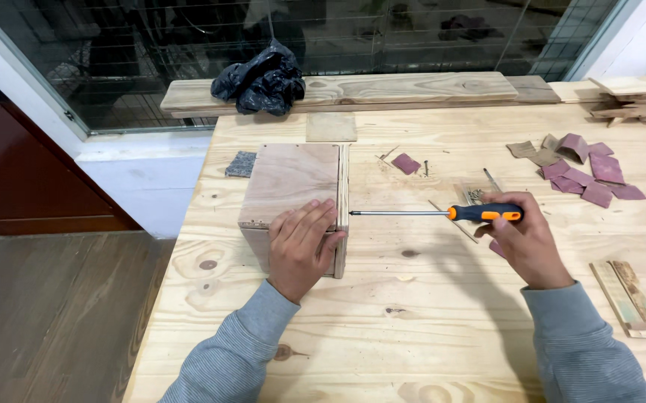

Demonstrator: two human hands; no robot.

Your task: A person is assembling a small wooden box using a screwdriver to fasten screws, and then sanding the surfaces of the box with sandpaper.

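Note:
A plywood box (pixel 286 179) stands on a pale pine workbench (pixel 427 313). My left hand (pixel 302 246) lies flat on the box's near right corner, fingers together, pressing it down. My right hand (pixel 523 240) grips the orange and black handle of a long screwdriver (pixel 442 213). Its shaft lies level and points left, with the tip touching the thin side panel (pixel 343 201) on the box's right face. A small pile of screws (pixel 475 195) sits just behind the handle.
Maroon sandpaper pieces (pixel 588 175) are scattered at the right, one more (pixel 406 163) near the box. A black plastic bag (pixel 261 80) rests on a plank at the back. Wood scraps (pixel 631 296) lie by my right arm. The bench's left edge drops to a wooden floor.

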